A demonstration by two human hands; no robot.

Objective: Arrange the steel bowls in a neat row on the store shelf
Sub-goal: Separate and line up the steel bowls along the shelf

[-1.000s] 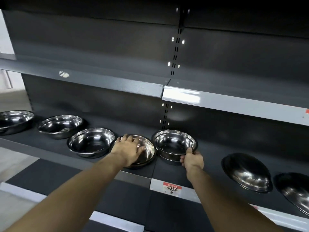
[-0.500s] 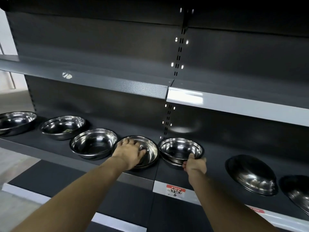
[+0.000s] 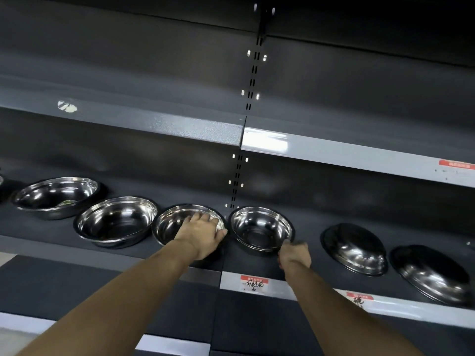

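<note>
Reaching forward with both arms, we work at a dark store shelf [image 3: 38, 242] that carries a line of steel bowls. Our left hand [image 3: 203, 233] lies over the near right rim of the third bowl [image 3: 174, 222], fingers spread and fairly straight across the edge and into the hollow; we cannot tell whether the thumb hooks under the rim. Our right hand [image 3: 294, 254] is at the near right edge of the fourth bowl [image 3: 259, 227], fingers curled at the rim, though blur keeps us from seeing whether they truly pinch it. That fourth bowl sits tilted, its mouth turned toward us. The third and fourth bowls stand just beside each other, a narrow gap between them, right at the seam where two shelf sections meet.

To the left, the second bowl [image 3: 117, 220] sits just beside the third, and the first bowl [image 3: 56, 195] stands a little farther left and back. To the right, well apart from the fourth, two more bowls [image 3: 356, 249] [image 3: 431, 274] lean with their rims tipped forward. A red and white price tag [image 3: 253, 282] with handwriting is stuck on the shelf's front lip below our right hand. Above runs another shelf [image 3: 334, 152], grey at its front edge.
</note>
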